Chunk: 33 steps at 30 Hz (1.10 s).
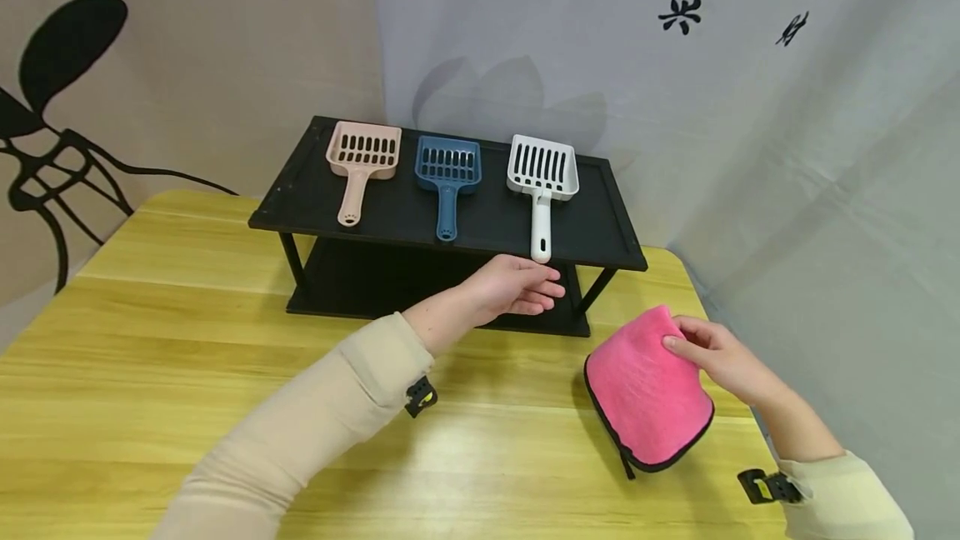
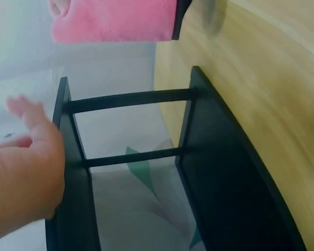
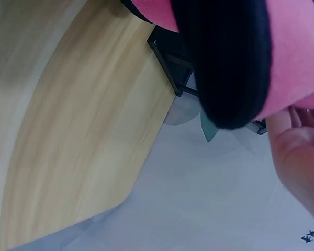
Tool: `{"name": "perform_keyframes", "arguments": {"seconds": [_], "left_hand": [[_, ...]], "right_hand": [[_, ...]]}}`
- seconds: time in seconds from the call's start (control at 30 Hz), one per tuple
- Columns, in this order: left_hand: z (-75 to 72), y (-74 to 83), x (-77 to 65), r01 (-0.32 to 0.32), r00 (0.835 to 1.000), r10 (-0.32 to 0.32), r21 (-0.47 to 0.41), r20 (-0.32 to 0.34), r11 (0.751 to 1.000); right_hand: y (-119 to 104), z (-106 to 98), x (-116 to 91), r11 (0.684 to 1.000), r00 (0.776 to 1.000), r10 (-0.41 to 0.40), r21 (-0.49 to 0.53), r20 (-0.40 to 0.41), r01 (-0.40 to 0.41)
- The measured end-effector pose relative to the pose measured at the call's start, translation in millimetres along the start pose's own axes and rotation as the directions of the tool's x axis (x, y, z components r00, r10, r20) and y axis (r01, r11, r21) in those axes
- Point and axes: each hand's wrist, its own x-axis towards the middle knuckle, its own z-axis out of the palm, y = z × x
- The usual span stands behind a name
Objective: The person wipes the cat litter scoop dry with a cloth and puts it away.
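Note:
Three litter scoops lie in a row on top of the black shelf (image 1: 491,215): a pink scoop (image 1: 365,148), a blue scoop (image 1: 447,165) and a white scoop (image 1: 542,173), handles toward the person. At the shelf's front edge, just below the white handle's end, is the left hand (image 1: 513,286), its fingers loosely extended and holding nothing. The right hand (image 1: 708,352) pinches the upper part of a pink cloth (image 1: 648,390) with black edging, which hangs over the table's right side. Up close in the right wrist view, the cloth (image 3: 298,52) hides part of the fingers.
The shelf's lower board (image 1: 360,277) sits on the wooden table (image 1: 187,357), with thin posts (image 1: 596,290) between the levels. A pale curtain (image 1: 787,148) with black characters hangs behind and to the right. Dark plant shapes (image 1: 71,44) decorate the left backdrop.

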Motion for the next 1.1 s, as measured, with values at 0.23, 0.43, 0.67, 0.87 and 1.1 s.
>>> {"name": "perform_keyframes", "arguments": {"seconds": [0.23,0.43,0.67,0.87,1.1], "left_hand": [[-25.7,-20.2,-23.7,0.070,0.997,-0.077,0.206,0.030,0.976],[-64.3,-37.9,-42.3,0.052,0.998,-0.043,0.265,-0.040,0.963],[-97.5,-47.1,-59.5,0.050,0.995,-0.024,0.289,-0.095,0.956],[-111.4,-55.6,-65.8,0.065,0.990,-0.028,0.266,-0.141,0.962],[-122.0,-68.3,-76.1,-0.022,0.979,0.094,0.362,-0.182,0.932]], "right_hand": [[-14.4,-7.6,1.6,0.924,0.982,0.099,-0.352,-0.161,-0.151],[-13.6,-6.4,5.6,0.661,0.936,-0.115,-0.729,-0.333,-0.178],[21.6,59.9,22.0,0.451,0.919,-0.290,-0.885,-0.267,-0.115],[32.5,124.6,34.2,0.466,0.972,-0.179,-0.883,-0.152,-0.052],[12.8,126.4,42.1,0.603,0.992,0.053,-0.788,-0.115,-0.124]]}}
